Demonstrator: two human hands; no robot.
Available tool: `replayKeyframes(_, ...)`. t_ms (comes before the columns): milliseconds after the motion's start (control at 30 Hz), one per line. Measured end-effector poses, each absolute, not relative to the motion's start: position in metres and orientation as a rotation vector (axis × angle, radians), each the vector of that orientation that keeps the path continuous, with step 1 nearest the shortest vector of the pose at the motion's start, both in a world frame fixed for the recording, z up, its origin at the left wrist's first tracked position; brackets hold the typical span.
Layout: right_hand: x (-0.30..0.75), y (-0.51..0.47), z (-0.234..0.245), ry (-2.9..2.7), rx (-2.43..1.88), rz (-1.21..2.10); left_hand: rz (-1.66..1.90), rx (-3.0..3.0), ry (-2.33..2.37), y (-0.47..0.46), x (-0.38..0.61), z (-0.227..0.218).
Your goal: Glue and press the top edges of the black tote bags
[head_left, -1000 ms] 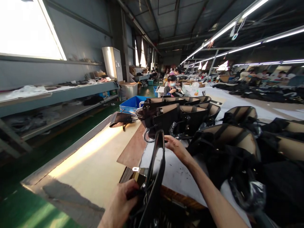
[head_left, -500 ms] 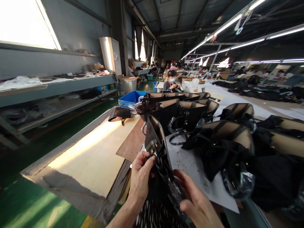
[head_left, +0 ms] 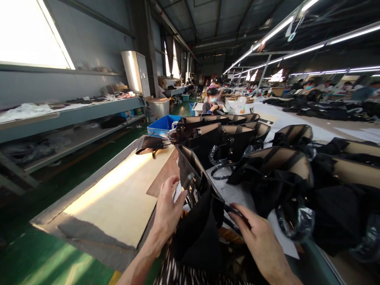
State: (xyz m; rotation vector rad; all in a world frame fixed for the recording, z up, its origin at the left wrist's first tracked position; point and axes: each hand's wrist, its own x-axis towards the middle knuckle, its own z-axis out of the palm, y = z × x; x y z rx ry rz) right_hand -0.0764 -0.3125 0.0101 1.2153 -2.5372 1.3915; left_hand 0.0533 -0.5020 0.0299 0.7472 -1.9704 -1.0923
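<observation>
I hold a black handbag upright at the near edge of the work table. My left hand presses on its left side by the metal clasp, fingers curled around the edge. On the bag's right side, my right hand pinches a thin black strap. A row of open black bags with tan lining stands just beyond on the table.
More black bags and plastic-wrapped handles crowd the table's right side. A blue bin sits past the table's far end. Grey shelving runs along the left wall. Another person sits farther back; green floor lies left.
The bag has come up from flat and edge-on to standing upright and has turned. My right hand drew back from the far bags to the bag's right side; my left hand shifted to the clasp.
</observation>
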Motion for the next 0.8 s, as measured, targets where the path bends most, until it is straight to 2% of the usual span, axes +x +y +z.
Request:
replayKeyframes(133,-0.097,-0.311,0.029,-2.406,1.303,1.330,-1.250,0.759,-2.238,-0.510,0.031,0.024)
replayKeyframes(233,-0.115,-0.312,0.028,-2.376,1.331,1.234,-1.178,0.834,-2.255,-0.498,0.019,0.027)
replayKeyframes(467,-0.130,-0.311,-0.004,-2.181,1.248,0.885,-1.209,0.887,-2.146,-0.476,-0.017,0.016)
replayKeyframes(633,-0.084,-0.286,-0.011,-2.056,1.226,0.716,-1.025,1.016,-2.306,-0.477,-0.029,-0.003)
replayKeyframes(733,-0.054,-0.282,-0.038,-2.034,1.337,0.585,-0.992,0.961,-2.408,-0.482,-0.027,-0.001)
replayKeyframes(800,-0.044,-0.290,-0.058,-2.138,1.263,0.484,-0.962,0.923,-2.496,-0.485,-0.024,0.008)
